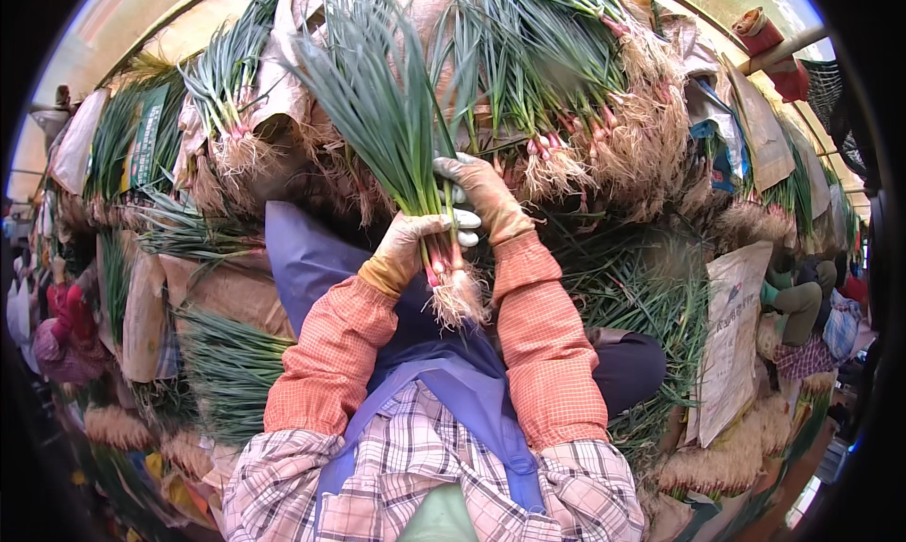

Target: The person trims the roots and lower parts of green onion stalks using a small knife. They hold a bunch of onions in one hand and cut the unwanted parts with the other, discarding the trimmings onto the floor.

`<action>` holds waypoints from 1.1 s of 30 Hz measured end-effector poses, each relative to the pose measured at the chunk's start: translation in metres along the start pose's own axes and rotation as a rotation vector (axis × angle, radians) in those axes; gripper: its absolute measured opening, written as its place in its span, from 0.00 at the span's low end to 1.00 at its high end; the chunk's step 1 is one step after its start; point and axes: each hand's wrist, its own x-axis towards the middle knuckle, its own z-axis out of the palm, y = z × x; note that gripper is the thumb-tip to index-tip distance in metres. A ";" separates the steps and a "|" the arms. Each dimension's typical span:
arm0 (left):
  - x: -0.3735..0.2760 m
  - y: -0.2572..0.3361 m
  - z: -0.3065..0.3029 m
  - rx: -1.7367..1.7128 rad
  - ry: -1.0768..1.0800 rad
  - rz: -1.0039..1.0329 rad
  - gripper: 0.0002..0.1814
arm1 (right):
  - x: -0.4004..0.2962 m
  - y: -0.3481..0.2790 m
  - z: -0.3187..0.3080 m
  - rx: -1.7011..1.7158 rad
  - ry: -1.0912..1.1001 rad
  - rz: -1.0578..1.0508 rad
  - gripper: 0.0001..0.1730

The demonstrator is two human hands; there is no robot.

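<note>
A bunch of green onions (396,131) with long green leaves stands tilted above my lap, its pale roots (459,298) towards me. My gloved left hand (410,241) grips the bunch low on the stems, just above the reddish bulbs. On the other side, my gloved right hand (478,188) is at the stems and lower leaves, fingers curled around the bunch's right edge. Part of its fingers lies behind the leaves. Both gloves look soiled, and checked orange sleeves cover my forearms. Beneath the bunch spreads my blue apron (318,238).
Before me lies a heap of green onions (609,96), roots hanging over the near edge. A smaller bunch (230,117) rests at its left. Loose leaves (637,287) cover the ground at right, beside a printed sack (732,344). More onions (233,372) lie left. Other people (67,330) sit nearby.
</note>
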 end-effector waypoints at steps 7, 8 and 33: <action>0.020 -0.021 -0.008 0.105 0.181 0.193 0.08 | -0.008 0.024 0.018 0.724 0.245 -0.243 0.18; 0.021 -0.023 -0.005 0.078 0.223 0.233 0.08 | -0.008 0.023 0.008 0.897 0.006 -0.350 0.19; 0.023 -0.013 -0.010 0.200 0.236 0.184 0.15 | -0.012 0.004 0.007 -0.534 0.191 -0.234 0.18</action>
